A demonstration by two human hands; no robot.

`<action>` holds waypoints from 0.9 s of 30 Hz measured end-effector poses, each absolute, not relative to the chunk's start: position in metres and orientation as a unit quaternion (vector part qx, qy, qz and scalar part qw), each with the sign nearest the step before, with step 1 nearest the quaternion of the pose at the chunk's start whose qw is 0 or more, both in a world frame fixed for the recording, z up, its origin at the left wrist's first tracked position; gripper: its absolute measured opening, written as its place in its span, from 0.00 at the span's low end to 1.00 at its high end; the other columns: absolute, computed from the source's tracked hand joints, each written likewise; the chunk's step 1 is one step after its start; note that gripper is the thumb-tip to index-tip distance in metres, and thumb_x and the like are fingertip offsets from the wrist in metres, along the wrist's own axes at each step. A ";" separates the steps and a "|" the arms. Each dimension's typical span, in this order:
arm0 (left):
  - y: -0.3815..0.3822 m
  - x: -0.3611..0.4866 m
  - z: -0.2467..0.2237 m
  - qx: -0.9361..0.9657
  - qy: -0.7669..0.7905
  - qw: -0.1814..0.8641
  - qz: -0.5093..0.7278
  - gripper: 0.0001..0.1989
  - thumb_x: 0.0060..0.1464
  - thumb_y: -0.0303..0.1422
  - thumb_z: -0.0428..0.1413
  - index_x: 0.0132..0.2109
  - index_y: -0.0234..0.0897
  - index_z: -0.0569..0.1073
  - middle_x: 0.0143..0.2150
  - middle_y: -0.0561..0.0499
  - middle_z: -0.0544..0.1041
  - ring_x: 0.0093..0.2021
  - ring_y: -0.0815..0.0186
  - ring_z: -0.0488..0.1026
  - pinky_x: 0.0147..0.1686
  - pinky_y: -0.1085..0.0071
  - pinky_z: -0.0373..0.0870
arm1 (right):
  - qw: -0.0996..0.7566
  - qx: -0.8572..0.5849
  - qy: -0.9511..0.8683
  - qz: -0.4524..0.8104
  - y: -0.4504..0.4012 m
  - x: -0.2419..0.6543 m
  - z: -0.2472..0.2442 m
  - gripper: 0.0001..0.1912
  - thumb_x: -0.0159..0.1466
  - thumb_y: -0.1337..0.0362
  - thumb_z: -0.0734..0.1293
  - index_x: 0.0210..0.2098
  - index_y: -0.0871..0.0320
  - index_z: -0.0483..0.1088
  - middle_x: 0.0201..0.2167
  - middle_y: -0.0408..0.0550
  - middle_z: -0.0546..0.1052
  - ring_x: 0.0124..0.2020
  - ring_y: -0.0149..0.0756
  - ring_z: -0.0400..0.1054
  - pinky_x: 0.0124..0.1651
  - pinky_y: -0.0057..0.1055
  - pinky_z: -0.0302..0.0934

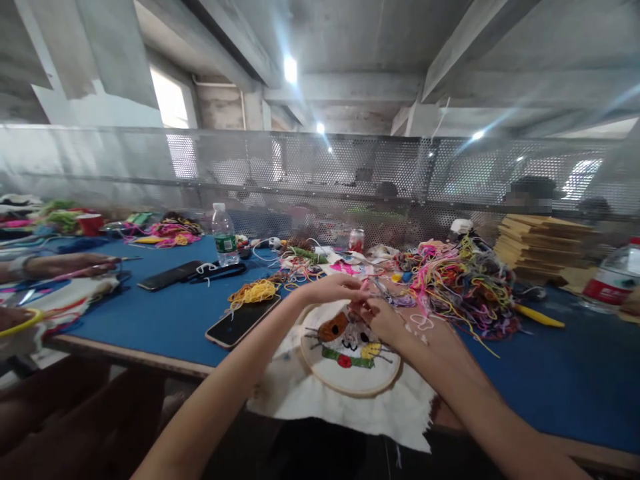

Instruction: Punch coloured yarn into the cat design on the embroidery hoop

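A round embroidery hoop [356, 393] lies at the table's front edge, stretched with white cloth [290, 397] whose frayed border hangs below it. Stitched on the cloth is a cat's face [331, 328] with an orange-brown patch, whiskers, a green collar and a red round shape. My left hand [336, 289] arches over the hoop's upper edge, fingers bent and brought together. Beside it, my right hand [381, 317] is closed, its fingertips meeting the left ones. Whatever they pinch is too small to make out. Both hands hide the top of the face.
Left of the hoop are a phone [240, 327] with yellow yarn [254, 292], a dark case [170, 275] and a water bottle [225, 235]. A big tangle of coloured yarn [463, 283] lies right, near stacked yellow-brown pieces [537, 243]. A co-worker's hand [75, 265] is at far left.
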State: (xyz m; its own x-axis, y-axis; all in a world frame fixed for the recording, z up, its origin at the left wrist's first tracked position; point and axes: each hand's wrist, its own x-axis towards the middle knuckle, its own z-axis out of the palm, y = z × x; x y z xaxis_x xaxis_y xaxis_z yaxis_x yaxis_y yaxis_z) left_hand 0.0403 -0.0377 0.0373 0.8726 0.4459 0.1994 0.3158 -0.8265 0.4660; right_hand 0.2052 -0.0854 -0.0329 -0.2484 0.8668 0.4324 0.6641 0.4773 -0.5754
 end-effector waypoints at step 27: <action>-0.054 0.045 -0.004 0.861 0.358 0.073 0.354 0.18 0.57 0.44 0.44 0.33 0.35 0.68 0.24 0.53 0.68 0.23 0.72 0.60 0.25 0.76 0.52 | 0.284 -0.436 -0.808 0.276 -0.088 0.210 -0.035 0.13 0.54 0.68 0.64 0.40 0.59 0.70 0.34 0.47 0.75 0.33 0.34 0.68 0.39 0.33 0.62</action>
